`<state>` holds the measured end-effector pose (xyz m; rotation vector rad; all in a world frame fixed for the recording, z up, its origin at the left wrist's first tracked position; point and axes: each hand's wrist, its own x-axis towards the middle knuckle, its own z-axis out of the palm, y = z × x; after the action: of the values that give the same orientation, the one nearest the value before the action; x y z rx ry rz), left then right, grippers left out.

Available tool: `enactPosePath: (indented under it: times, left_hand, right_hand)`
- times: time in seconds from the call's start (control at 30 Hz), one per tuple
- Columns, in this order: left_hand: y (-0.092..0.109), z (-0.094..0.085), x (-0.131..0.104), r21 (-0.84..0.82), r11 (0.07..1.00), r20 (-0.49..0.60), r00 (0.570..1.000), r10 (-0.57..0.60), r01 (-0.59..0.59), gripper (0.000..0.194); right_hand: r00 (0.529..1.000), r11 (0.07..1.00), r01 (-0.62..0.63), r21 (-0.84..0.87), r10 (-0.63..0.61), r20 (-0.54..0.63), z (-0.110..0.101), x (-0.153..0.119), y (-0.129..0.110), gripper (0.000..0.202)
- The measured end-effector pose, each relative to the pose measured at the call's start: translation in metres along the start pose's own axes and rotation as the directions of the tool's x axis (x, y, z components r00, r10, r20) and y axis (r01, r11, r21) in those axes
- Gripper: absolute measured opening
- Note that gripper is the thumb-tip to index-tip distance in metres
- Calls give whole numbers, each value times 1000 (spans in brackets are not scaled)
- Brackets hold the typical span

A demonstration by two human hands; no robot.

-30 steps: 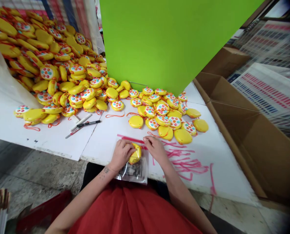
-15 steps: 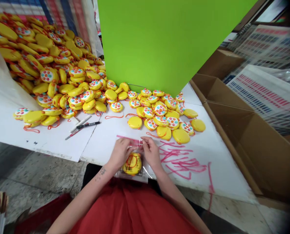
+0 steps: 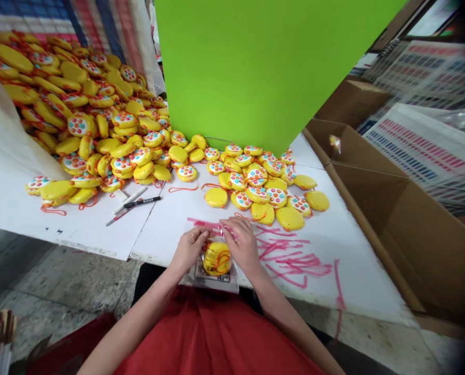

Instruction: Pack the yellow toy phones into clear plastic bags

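A clear plastic bag (image 3: 232, 284) lies at the table's front edge, with a yellow toy (image 3: 217, 258) and its orange cord inside. A printed card shows beneath the toy. My left hand (image 3: 189, 249) pinches the bag's upper left side. At the upper right of the bag, my right hand (image 3: 242, 245) has its fingers closed on the plastic. Just beyond my hands, several loose yellow toys with coloured dots (image 3: 257, 174) are heaped on the white table (image 3: 170, 224).
A large pile of similar toys (image 3: 76, 125) spills from a sack at the left. Pens (image 3: 142, 202) lie left of centre. A green panel (image 3: 264, 67) stands behind. Cardboard boxes (image 3: 412, 219) line the right side, with a small blurred item (image 3: 335, 143) above one.
The toy in the bag has shifted slightly right, and its cord lies differently. My left hand has moved a little lower. A small blurred item now appears over the box at the right.
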<state>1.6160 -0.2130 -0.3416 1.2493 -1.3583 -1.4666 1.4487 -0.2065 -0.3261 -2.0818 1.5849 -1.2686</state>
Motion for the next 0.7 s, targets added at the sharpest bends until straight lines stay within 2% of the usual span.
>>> enactPosePath:
  times: [0.07,0.17,0.27,0.33,0.43,0.53,0.63,0.7]
  left_hand:
    - [8,3,-1,70,995,34,997,70,-72,27]
    - [17,6,-3,264,944,73,980,185,-198,29]
    - [21,9,-3,473,845,131,968,213,-250,30]
    - [22,11,-3,555,785,167,962,217,-274,32]
    - [19,12,0,546,784,197,955,222,-295,35]
    - [7,9,6,407,886,160,972,171,-223,31]
    - [-11,3,14,165,986,84,996,11,-25,32]
    - [-20,-2,18,29,996,64,994,-89,87,34]
  right_hand:
    - [994,995,84,-52,-80,76,-2,3,-5,25]
    - [977,975,176,-138,-156,143,-2,6,-10,32]
    - [963,947,245,-208,-213,162,0,7,-13,35]
    - [967,938,241,-247,-212,139,1,7,-13,32]
    - [994,956,110,-271,-101,44,-2,9,-5,23]
    - [996,965,-87,-247,75,-56,-22,8,24,16]
    - [960,934,-280,-221,267,-88,-59,-2,72,14]
    - [887,869,-459,-186,439,-140,-86,-14,103,16]
